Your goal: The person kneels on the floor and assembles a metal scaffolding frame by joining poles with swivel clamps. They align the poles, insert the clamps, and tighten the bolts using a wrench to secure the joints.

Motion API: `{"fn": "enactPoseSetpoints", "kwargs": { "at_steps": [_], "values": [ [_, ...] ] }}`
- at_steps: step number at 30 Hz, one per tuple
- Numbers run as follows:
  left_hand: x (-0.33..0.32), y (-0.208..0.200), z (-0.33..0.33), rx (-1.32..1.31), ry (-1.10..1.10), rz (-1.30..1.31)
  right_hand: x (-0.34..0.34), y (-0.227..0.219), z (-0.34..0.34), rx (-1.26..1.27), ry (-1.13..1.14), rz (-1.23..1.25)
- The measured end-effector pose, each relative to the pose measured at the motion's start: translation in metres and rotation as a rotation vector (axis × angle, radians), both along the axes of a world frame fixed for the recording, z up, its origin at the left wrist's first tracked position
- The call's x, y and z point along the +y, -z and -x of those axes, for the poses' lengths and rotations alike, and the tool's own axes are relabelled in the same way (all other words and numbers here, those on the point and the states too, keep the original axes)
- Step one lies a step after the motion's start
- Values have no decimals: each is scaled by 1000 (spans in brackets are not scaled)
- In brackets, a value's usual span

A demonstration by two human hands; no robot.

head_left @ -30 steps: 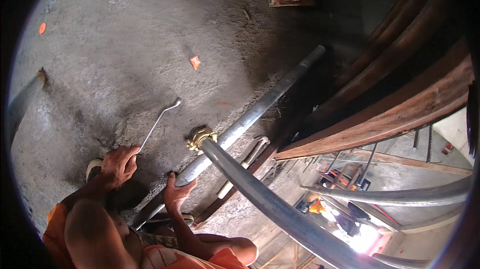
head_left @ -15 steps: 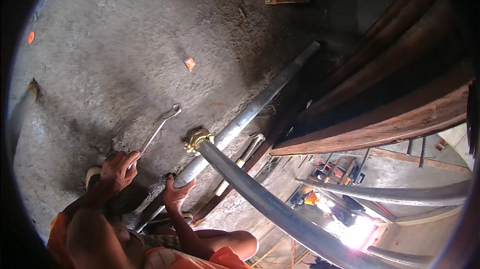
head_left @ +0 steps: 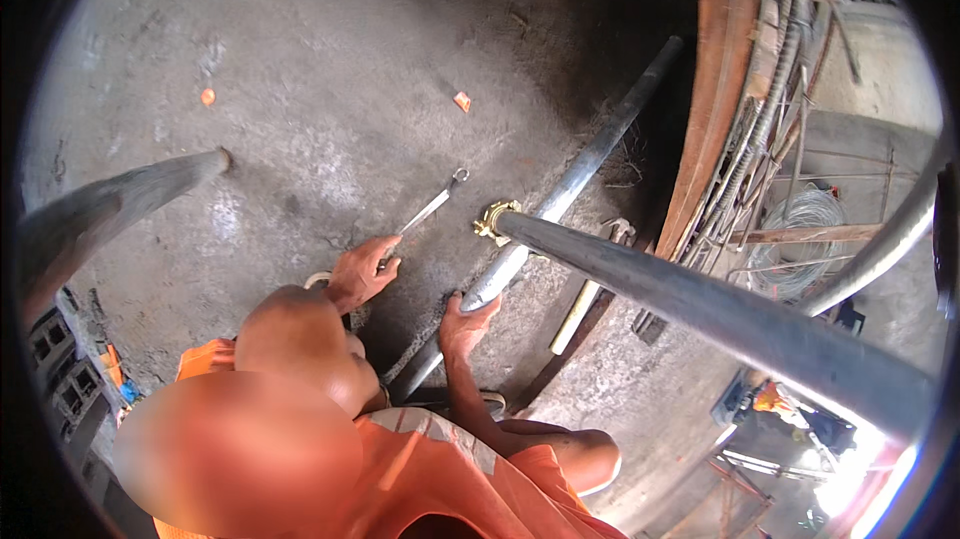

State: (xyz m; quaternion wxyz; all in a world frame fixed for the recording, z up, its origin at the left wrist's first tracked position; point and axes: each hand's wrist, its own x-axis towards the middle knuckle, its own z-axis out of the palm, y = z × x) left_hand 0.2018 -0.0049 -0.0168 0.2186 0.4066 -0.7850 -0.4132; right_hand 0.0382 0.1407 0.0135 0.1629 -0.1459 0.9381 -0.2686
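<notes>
My left hand (head_left: pixel 362 272) is closed around the lower end of a steel ring spanner (head_left: pixel 428 211). Its ring end points up and away, just left of a brass-coloured scaffold coupler (head_left: pixel 495 222) and apart from it. The coupler sits where two grey metal pipes cross. One is the lower pipe (head_left: pixel 575 182), lying slantwise near the floor; my right hand (head_left: pixel 466 331) grips its near end. From the coupler, the upper pipe (head_left: pixel 700 301) rises toward the right. The coupler's far side and bolts are too small or hidden to make out.
A hammer (head_left: pixel 577 317) with a pale handle lies right of the lower pipe. Another pipe (head_left: pixel 130 204) stands at left on the concrete floor (head_left: pixel 300 139). Wooden boards (head_left: pixel 712 89), rebar and coiled wire (head_left: pixel 802 244) fill the right side. Hollow blocks (head_left: pixel 75 384) stand lower left.
The view has turned, so the hands, pipes and coupler appear farther right, and the left-hand pipe shows more. Both hands keep their holds on the spanner and the lower pipe.
</notes>
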Motion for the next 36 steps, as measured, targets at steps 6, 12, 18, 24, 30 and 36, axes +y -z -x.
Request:
{"fn": "enactPoseSetpoints", "kwargs": {
  "at_steps": [6, 12, 18, 24, 30, 36],
  "values": [
    [-5, -7, 2, -119, 97, -62, -1, 2, 1, 2, -2, 38],
    [-28, -38, -6, -322, 183, 62, 0, -5, -1, 3, 25, 42],
    [-116, -99, 38, -218, 409, -58, 1, -9, 1, -31, 30, 76],
    [-167, -105, 130, -520, 1000, 230, 2, -17, 3, -70, 32, 58],
    [-100, -49, 169, -547, 255, -829, 5, -24, 6, -181, 60, 67],
    [-37, -16, 164, -81, -27, -933, 6, -28, 8, -208, 63, 43]
  ]
}}
